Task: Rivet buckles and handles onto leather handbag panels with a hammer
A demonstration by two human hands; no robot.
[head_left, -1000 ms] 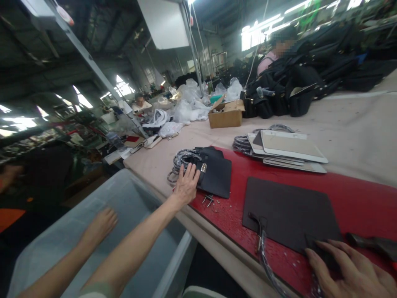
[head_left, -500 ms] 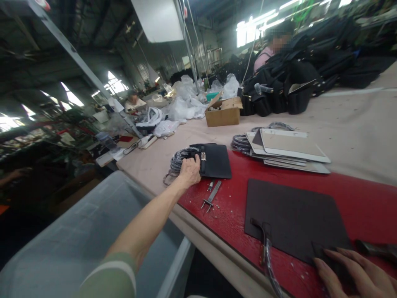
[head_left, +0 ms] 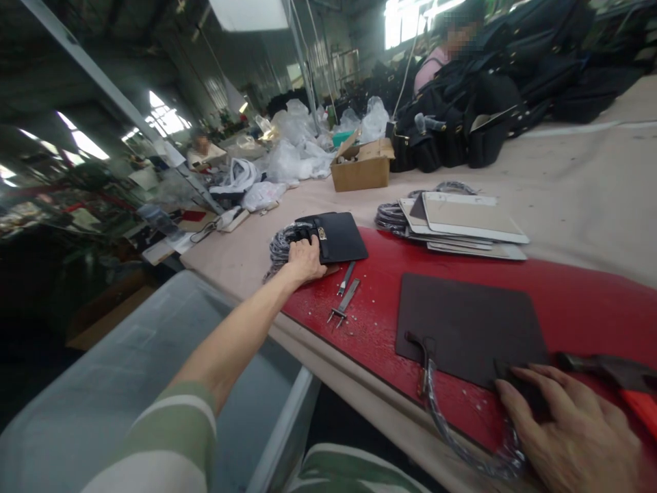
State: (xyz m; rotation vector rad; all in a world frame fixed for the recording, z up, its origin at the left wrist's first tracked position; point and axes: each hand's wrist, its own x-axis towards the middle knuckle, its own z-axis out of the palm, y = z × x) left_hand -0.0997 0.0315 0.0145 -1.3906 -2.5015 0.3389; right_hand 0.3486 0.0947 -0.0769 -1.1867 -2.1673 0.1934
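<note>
1. Your left hand curls over stacked flat black panels; I cannot tell its grip.
2. The dark-brown rectangular sheet lies on the red board, long axis left-right, plastic-wrapped handle looping towards you.
3. Your right hand bends over the sheet's near-right corner, grip hidden too.

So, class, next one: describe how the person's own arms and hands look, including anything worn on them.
The left hand is gloveless, and its wrist and forearm are bare. Above, a short sleeve has broad bands of muted green and off-white. The right hand also wears no glove; its sleeve is out of view.
</note>
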